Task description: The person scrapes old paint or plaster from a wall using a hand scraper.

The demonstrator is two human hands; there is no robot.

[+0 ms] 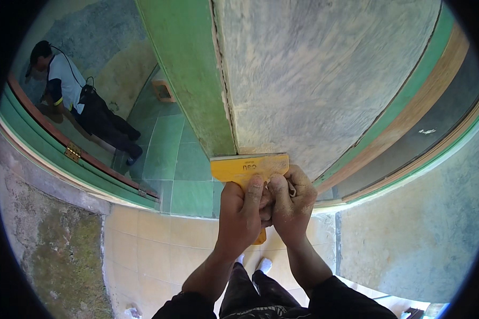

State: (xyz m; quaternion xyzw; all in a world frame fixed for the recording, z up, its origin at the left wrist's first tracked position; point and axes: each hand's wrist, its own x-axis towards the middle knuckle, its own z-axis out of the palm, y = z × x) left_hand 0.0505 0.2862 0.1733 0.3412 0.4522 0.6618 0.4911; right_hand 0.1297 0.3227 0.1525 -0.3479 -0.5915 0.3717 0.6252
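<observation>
A yellow scraper with a wide blade is pressed against the lower edge of a worn, pale door panel. My left hand wraps the scraper's handle from the left, thumb up on the blade's back. My right hand, dusted with powder, grips the same handle from the right. The handle's yellow end pokes out under my hands. The green door frame runs just left of the blade.
Another person crouches on the green floor tiles beyond the doorway at the far left. A hinged green door edge curves along the left. Cream floor tiles and my shoes lie below. A mossy wall stands at left.
</observation>
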